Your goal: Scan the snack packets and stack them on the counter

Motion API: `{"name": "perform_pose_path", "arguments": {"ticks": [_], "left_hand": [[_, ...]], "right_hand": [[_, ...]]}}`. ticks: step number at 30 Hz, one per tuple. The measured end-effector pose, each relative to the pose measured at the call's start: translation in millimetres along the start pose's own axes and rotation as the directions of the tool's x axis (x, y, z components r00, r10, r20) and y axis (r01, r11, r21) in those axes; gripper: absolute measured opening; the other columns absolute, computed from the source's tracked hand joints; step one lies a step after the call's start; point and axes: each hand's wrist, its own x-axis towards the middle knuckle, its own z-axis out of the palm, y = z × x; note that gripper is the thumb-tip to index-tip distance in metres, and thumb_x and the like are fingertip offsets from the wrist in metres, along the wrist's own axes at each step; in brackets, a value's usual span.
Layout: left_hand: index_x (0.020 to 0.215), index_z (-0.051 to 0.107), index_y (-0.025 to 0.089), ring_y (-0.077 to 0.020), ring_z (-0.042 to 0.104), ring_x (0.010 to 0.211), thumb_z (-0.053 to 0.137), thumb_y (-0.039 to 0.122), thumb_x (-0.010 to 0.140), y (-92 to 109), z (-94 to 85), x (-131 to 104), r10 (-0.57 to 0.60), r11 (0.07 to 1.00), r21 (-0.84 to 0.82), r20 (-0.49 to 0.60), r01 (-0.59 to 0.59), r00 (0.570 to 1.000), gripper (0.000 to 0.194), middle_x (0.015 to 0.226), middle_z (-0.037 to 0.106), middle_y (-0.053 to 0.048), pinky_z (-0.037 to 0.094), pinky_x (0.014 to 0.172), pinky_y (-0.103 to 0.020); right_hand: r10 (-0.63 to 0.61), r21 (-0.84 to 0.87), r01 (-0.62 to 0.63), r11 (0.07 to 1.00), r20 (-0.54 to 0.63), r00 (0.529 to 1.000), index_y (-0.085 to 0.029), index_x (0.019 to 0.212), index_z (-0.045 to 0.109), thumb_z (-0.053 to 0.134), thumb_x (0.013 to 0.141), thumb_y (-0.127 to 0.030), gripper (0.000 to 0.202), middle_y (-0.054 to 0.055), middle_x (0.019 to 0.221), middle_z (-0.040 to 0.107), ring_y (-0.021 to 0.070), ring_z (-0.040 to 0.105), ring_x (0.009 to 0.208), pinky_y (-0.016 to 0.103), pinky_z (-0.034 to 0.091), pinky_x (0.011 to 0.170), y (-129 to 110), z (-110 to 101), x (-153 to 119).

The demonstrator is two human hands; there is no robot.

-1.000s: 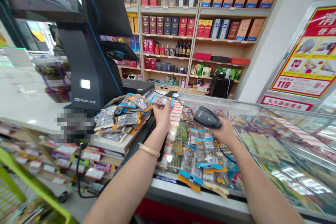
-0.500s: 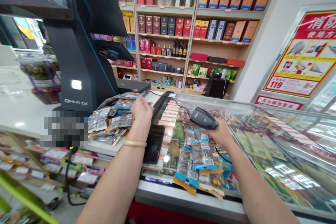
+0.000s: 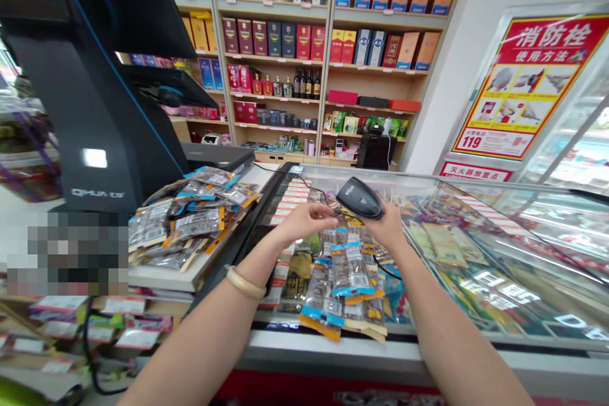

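Observation:
My right hand grips a black barcode scanner over the glass counter, its head tilted toward the left. Close by on the left, my left hand hovers with thumb and fingers apart and nothing between them. Beneath both hands lies a loose pile of snack packets with blue and orange ends, their barcodes partly showing. A second, larger heap of similar packets sits beside the till at the left. A dark phone is mostly covered by my left forearm.
The till stand rises at the left with its screens overhead. The glass display counter stretches to the right, with goods under it. The scanner's cable crosses the counter. Shelves of boxes and a fire-hydrant poster stand behind.
My left hand has moved right, from the heap by the till to above the packets near the scanner. The scanner stays in my right hand. The view has turned slightly right.

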Motion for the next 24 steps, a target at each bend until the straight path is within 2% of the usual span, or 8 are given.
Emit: {"name": "perform_pose_path", "arguments": {"ticks": [2,3,5,8,12,15,20,24], "left_hand": [[0.084,0.074,0.018,-0.0198,0.062,0.074,0.087,0.034,0.047,-2.7,10.5,-5.3,0.056,0.969,0.226,0.205,-0.103,0.977,0.042,0.082,0.070,-0.006,0.047,0.067,-0.027],[0.084,0.074,0.019,-0.0220,0.062,0.078,0.088,0.036,0.042,-3.5,13.6,-7.5,0.074,0.940,0.303,0.268,-0.157,0.960,0.047,0.085,0.070,-0.006,0.047,0.070,-0.028],[0.082,0.074,0.019,-0.0250,0.060,0.083,0.090,0.040,0.035,-4.3,16.8,-10.0,0.100,0.885,0.403,0.320,-0.231,0.942,0.054,0.085,0.068,-0.006,0.046,0.073,-0.030],[0.075,0.070,0.018,-0.0227,0.058,0.077,0.090,0.045,0.030,-7.3,17.0,-8.9,0.095,0.852,0.463,0.320,-0.243,0.943,0.055,0.078,0.064,-0.003,0.044,0.068,-0.028],[0.073,0.063,0.017,-0.0148,0.053,0.064,0.087,0.045,0.038,-16.9,11.6,-3.2,-0.049,0.921,0.375,0.384,-0.107,0.922,0.051,0.068,0.060,0.002,0.039,0.058,-0.023],[0.074,0.064,0.017,-0.0147,0.056,0.064,0.086,0.043,0.043,-20.8,3.6,-1.9,-0.143,0.974,0.222,0.419,0.051,0.896,0.046,0.071,0.065,0.000,0.041,0.058,-0.023],[0.076,0.071,0.017,-0.0108,0.052,0.053,0.083,0.043,0.051,-14.7,-11.2,-5.4,-0.285,0.958,0.153,0.409,0.243,0.867,0.039,0.064,0.065,0.000,0.038,0.049,-0.020],[0.079,0.073,0.018,-0.0091,0.048,0.048,0.082,0.044,0.053,-11.5,-15.4,-6.5,-0.306,0.952,0.113,0.350,0.284,0.885,0.038,0.061,0.064,0.001,0.037,0.044,-0.019]], "right_hand": [[0.006,-0.003,-0.006,1.000,-0.019,1.000,-0.017,0.084,0.069,0.065,0.066,-0.039,0.029,0.006,0.078,0.073,0.0232,0.065,0.070,0.032,0.049,0.066,1.9,-0.5,0.8],[0.003,-0.006,-0.004,1.000,-0.026,1.000,-0.017,0.084,0.069,0.065,0.066,-0.039,0.028,0.006,0.077,0.073,0.0232,0.065,0.070,0.031,0.049,0.065,2.5,-0.8,1.2],[-0.004,-0.010,0.003,1.000,-0.030,1.000,-0.018,0.084,0.069,0.064,0.066,-0.038,0.028,0.006,0.077,0.073,0.0235,0.065,0.071,0.032,0.049,0.065,2.8,-1.3,1.8],[-0.002,-0.011,0.002,1.000,-0.031,1.000,-0.017,0.086,0.069,0.064,0.066,-0.038,0.029,0.007,0.080,0.073,0.0244,0.065,0.072,0.033,0.050,0.067,1.9,-1.7,1.9],[0.014,-0.020,-0.014,1.000,-0.031,0.999,-0.018,0.085,0.069,0.063,0.066,-0.036,0.027,0.006,0.080,0.073,0.0237,0.065,0.072,0.032,0.050,0.067,0.8,-1.5,1.0],[0.014,-0.029,-0.015,0.999,-0.030,0.999,-0.018,0.085,0.069,0.063,0.067,-0.036,0.026,0.006,0.080,0.073,0.0237,0.065,0.072,0.032,0.050,0.067,0.6,-1.5,0.7],[0.008,-0.036,-0.009,0.999,-0.020,1.000,-0.019,0.085,0.068,0.063,0.067,-0.038,0.027,0.006,0.079,0.073,0.0246,0.066,0.074,0.032,0.050,0.067,0.1,-1.8,1.0],[0.014,-0.045,-0.014,0.999,-0.004,1.000,-0.019,0.083,0.068,0.065,0.066,-0.040,0.028,0.006,0.076,0.073,0.0243,0.065,0.071,0.031,0.049,0.064,-0.8,-1.9,1.2]]}}
